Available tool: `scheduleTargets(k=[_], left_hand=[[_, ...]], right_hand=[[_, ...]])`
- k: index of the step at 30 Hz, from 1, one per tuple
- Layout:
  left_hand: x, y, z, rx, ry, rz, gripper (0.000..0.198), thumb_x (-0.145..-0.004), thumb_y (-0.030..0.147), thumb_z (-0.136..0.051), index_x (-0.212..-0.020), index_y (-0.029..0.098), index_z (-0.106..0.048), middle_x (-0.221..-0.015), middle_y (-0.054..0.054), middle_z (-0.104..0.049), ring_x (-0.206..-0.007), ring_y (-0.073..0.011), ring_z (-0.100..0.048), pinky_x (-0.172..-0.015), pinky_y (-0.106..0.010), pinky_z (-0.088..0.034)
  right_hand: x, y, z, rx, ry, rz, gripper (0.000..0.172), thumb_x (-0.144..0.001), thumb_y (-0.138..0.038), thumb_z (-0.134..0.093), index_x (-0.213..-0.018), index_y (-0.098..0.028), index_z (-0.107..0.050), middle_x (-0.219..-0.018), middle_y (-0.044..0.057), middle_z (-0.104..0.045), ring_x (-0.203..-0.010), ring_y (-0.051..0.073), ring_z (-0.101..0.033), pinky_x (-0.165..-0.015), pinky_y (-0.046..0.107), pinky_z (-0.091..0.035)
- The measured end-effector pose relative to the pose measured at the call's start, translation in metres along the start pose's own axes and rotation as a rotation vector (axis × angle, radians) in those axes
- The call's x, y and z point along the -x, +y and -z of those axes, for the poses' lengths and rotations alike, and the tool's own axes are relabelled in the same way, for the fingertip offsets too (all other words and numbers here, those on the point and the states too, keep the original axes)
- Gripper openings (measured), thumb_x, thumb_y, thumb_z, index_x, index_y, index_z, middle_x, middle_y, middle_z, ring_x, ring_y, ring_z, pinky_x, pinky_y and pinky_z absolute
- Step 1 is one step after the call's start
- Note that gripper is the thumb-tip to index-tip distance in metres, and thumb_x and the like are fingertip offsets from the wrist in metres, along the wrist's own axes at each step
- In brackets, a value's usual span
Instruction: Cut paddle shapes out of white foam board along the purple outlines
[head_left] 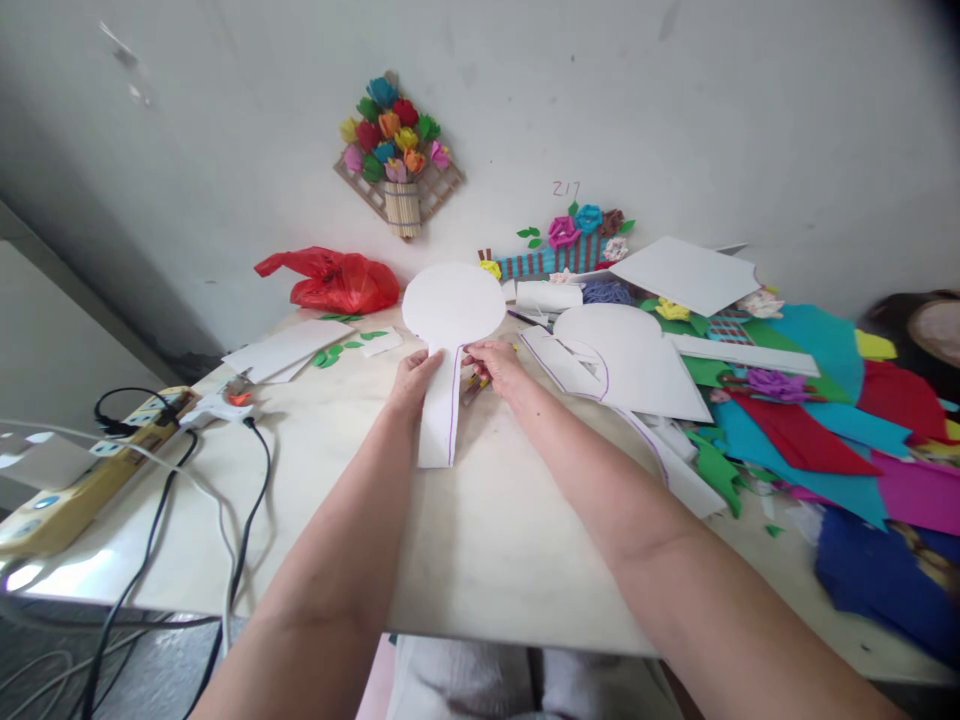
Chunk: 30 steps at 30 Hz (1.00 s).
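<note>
A white paper cutout (452,303) with a round head and a long stem lies on the pale table (480,540); a purple line runs along the stem. My left hand (412,381) presses on the stem's left edge just under the round part, fingers closed on the paper. My right hand (493,364) pinches the stem's right edge at the same height. Both forearms reach in from the near edge.
White paper offcuts (630,360) and coloured foam sheets (825,440) pile up at the right. A red plastic bag (337,280) sits at the back. A power strip (82,480) with black cables lies at the left. Paper flower crafts (394,140) hang on the wall.
</note>
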<state>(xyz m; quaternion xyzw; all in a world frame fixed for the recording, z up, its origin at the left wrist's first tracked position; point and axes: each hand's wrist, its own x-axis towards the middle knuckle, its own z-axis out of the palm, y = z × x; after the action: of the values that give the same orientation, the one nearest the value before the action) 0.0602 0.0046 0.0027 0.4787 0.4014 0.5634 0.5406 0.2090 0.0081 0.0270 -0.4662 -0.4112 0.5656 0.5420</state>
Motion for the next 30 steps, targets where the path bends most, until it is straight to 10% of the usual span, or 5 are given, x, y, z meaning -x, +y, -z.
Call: scheduleTargets(k=[10,18,30], left_hand=[[-0.002,0.000,0.006,0.094,0.133,-0.051,0.045,-0.062,0.050,-0.074,-0.084,0.013,-0.059,-0.064,-0.005,-0.067,-0.052,-0.0170,-0.061,-0.052,-0.029,-0.051],[-0.010,-0.010,0.007,0.026,0.196,-0.106,0.041,-0.066,0.053,-0.070,-0.077,0.015,-0.058,-0.055,0.001,-0.060,-0.046,-0.0121,-0.056,-0.045,-0.022,-0.044],[0.003,0.002,0.004,0.142,0.097,-0.060,0.047,-0.057,0.038,-0.078,-0.092,0.016,-0.055,-0.065,-0.004,-0.067,-0.058,-0.0206,-0.066,-0.056,-0.031,-0.054]], right_hand=[[-0.017,0.002,0.024,0.849,0.296,0.194,0.016,-0.075,-0.026,-0.059,-0.061,-0.018,-0.061,-0.060,0.004,-0.063,-0.062,0.016,-0.061,-0.056,0.024,-0.041],[-0.002,-0.001,0.015,1.291,0.255,0.143,0.053,-0.076,-0.051,-0.059,-0.113,-0.014,-0.056,-0.104,0.021,-0.066,-0.102,0.031,-0.062,-0.084,0.040,-0.044],[-0.017,0.002,0.028,0.959,0.343,0.075,0.043,-0.063,-0.025,-0.067,-0.104,-0.015,-0.055,-0.094,0.014,-0.067,-0.089,0.026,-0.065,-0.071,0.033,-0.048]])
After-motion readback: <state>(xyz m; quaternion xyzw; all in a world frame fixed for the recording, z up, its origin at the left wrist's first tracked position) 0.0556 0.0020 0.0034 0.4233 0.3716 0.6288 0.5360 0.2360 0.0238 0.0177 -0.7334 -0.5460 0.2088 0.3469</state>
